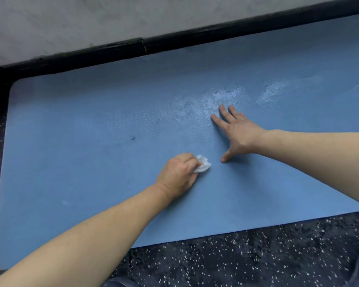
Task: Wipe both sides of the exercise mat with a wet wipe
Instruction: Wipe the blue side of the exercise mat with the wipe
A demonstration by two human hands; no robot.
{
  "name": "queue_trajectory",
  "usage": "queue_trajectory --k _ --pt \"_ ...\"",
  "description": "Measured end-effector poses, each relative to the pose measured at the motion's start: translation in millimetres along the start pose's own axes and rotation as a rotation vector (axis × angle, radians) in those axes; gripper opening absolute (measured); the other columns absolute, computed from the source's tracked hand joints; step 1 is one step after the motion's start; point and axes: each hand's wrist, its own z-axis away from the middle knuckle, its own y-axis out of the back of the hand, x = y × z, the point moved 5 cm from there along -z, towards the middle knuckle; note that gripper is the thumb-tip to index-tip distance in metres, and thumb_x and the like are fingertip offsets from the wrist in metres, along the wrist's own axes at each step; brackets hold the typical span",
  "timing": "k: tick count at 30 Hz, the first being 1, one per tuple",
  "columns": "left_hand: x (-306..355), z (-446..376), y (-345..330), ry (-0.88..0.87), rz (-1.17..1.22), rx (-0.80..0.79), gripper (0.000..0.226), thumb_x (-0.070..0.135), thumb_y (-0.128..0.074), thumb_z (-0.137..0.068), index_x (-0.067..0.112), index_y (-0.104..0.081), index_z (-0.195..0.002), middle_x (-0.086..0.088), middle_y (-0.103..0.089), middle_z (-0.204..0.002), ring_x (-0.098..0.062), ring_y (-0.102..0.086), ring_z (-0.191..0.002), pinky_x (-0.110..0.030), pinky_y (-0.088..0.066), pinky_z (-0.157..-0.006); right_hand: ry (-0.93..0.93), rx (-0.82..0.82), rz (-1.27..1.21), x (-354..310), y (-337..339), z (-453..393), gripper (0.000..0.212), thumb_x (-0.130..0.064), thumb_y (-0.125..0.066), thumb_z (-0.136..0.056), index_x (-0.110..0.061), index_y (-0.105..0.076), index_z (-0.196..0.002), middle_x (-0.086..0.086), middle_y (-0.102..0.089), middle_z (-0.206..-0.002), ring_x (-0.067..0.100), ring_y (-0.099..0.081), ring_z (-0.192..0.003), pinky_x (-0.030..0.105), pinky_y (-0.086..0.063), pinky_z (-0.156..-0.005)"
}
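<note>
We see the flat blue foam exercise mat (81, 162) lying open across most of the frame, with wide bare stretches at the left and lower right where a hand could slide freely. Two things sit in the way near the centre — the left hand (177, 176) gripping a crumpled white wet wipe (203, 166), and the right hand (237, 132) pressed flat with fingers spread. Along the upper edge the black baseboard strip (174, 43) and grey wall (91, 19) close off passage. The speckled dark floor (247, 259) at lower right lies open.
</note>
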Motion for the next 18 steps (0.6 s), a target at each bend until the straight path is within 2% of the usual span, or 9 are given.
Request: queue_trajectory --k 3,4,7,8,12,13,16,17,18 --pt "39 25 -21 -0.209 0.004 -0.186 0.023 0.025 -0.051 -0.094 0.010 -0.069 -0.095 -0.008 -0.063 -0.093 -0.030 -0.060 -0.079 -0.035 -0.052 -0.061 0.048 -0.034 0.046 -2 -13 18 0.155 -0.077 -0.086 -0.059 -0.026 0.013 -0.167 0.011 0.027 -0.172 0.036 0.019 -0.160 0.050 -0.003 -0.130" --pt "36 25 -19 -0.203 -0.009 -0.193 0.021 0.024 -0.054 -0.093 0.011 -0.069 -0.097 -0.007 -0.064 -0.094 -0.028 -0.060 -0.080 -0.035 -0.051 -0.061 0.053 -0.041 0.065 -2 -17 25 0.159 -0.082 -0.084 -0.054 -0.026 0.014 -0.167 0.010 0.027 -0.172 0.036 0.020 -0.160 0.051 -0.004 -0.130" --pt "12 24 -6 0.058 -0.012 -0.009 0.020 0.023 -0.054 -0.088 0.012 -0.067 -0.098 -0.006 -0.062 -0.093 -0.029 -0.060 -0.080 -0.039 -0.053 -0.061 0.052 -0.066 0.094 -3 -28 39 0.169 -0.088 -0.082 -0.043 -0.029 0.019 -0.165 0.009 0.032 -0.170 0.037 0.024 -0.158 0.057 -0.003 -0.130" --pt "17 33 -8 0.088 0.006 0.011 0.020 0.023 -0.054 -0.088 0.012 -0.067 -0.097 -0.006 -0.062 -0.093 -0.029 -0.060 -0.080 -0.039 -0.054 -0.060 0.049 -0.069 0.110 -4 -32 42 0.171 -0.089 -0.082 -0.042 -0.030 0.022 -0.164 0.009 0.035 -0.169 0.038 0.026 -0.157 0.059 -0.003 -0.129" --pt "69 68 -40 -0.213 0.019 -0.250 0.011 0.017 -0.063 -0.091 0.015 -0.063 -0.102 -0.005 -0.062 -0.095 -0.025 -0.058 -0.079 -0.035 -0.052 -0.059 0.043 -0.046 0.160 -4 -39 43 0.174 -0.088 -0.083 -0.041 -0.029 0.029 -0.161 0.012 0.038 -0.167 0.041 0.028 -0.156 0.063 -0.004 -0.128" --pt "65 69 -38 -0.187 0.009 -0.238 0.011 0.017 -0.063 -0.092 0.016 -0.063 -0.103 -0.005 -0.062 -0.095 -0.025 -0.058 -0.080 -0.035 -0.052 -0.060 0.044 -0.042 0.154 -4 -39 42 0.175 -0.087 -0.084 -0.041 -0.030 0.029 -0.161 0.012 0.038 -0.167 0.041 0.027 -0.156 0.063 -0.004 -0.128" --pt "49 74 -24 0.129 0.035 0.034 0.012 0.023 -0.057 -0.091 0.018 -0.064 -0.101 -0.002 -0.063 -0.096 -0.025 -0.061 -0.080 -0.035 -0.054 -0.059 0.052 -0.040 0.153 -3 -40 42 0.174 -0.087 -0.083 -0.042 -0.029 0.030 -0.161 0.012 0.039 -0.166 0.041 0.028 -0.156 0.063 -0.004 -0.128" --pt "58 80 -27 0.160 0.057 0.061 0.012 0.023 -0.058 -0.091 0.019 -0.063 -0.101 -0.002 -0.063 -0.096 -0.024 -0.061 -0.080 -0.035 -0.054 -0.060 0.053 -0.045 0.155 -3 -40 41 0.174 -0.087 -0.083 -0.043 -0.029 0.031 -0.160 0.012 0.040 -0.166 0.042 0.029 -0.156 0.063 -0.003 -0.128" --pt "73 85 -37 0.109 0.078 0.016 0.011 0.022 -0.058 -0.092 0.019 -0.062 -0.102 -0.002 -0.063 -0.096 -0.023 -0.060 -0.080 -0.035 -0.053 -0.061 0.053 -0.050 0.157 -3 -41 41 0.174 -0.087 -0.083 -0.044 -0.028 0.032 -0.160 0.012 0.041 -0.165 0.042 0.030 -0.155 0.063 -0.003 -0.128"
